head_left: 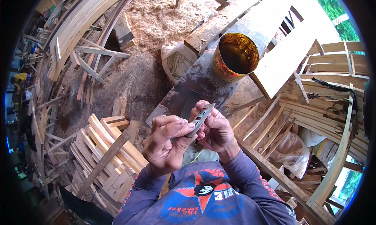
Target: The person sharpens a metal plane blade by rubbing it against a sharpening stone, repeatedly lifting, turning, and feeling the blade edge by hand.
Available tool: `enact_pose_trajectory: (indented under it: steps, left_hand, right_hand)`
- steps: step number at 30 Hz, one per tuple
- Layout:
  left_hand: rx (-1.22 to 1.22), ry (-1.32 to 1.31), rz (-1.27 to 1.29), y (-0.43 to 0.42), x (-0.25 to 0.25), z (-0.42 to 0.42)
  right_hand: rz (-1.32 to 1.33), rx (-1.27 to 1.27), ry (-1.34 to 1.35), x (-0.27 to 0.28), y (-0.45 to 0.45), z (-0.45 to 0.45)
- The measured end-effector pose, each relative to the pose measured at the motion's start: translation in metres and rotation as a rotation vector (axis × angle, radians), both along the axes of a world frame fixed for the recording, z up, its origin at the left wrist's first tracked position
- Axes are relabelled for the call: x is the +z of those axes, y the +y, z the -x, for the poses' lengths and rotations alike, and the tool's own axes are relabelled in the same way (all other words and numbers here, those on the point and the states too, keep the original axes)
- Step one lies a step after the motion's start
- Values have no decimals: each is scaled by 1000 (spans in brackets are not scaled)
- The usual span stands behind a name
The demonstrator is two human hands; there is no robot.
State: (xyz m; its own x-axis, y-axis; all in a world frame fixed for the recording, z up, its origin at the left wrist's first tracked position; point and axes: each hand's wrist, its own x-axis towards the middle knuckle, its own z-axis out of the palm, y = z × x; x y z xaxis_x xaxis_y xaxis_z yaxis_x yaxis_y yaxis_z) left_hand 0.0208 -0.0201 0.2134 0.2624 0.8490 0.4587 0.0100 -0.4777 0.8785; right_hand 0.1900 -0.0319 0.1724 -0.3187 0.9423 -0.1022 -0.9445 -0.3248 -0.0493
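Note:
In front of my chest, both hands are closed on a thin, flat metal blade [203,116] with slots cut through it. It is held tilted, its upper end pointing up and to the right. My left hand [164,140] pinches the lower end between thumb and fingers. Nearer the upper end, my right hand [218,131] grips it, some of its fingers hidden behind the metal. Just beyond the hands lies a worn, stained board [168,103]. On that board stands a large round tin [231,74], rusty yellow inside with a dark bottom.
Stacked wooden strips [105,142] lie to the left, near a small wooden trestle [98,52]. Wood shavings [152,13] cover the ground. A pale plank [282,64] extends at the right, beside a curved timber frame [340,146] and a plastic bag [291,152].

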Motion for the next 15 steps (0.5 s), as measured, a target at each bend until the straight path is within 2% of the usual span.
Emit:
enact_pose_trajectory:
  steps: [2, 15]
  left_hand:
    - [66, -58, 10, 0, 0, -4]
    - [97, -49, -42, 4, 7, -12]
  right_hand:
    - [-6, 1, 4, -2, 0, -1]
    - [-8, 44, 116, -9, 2, -4]
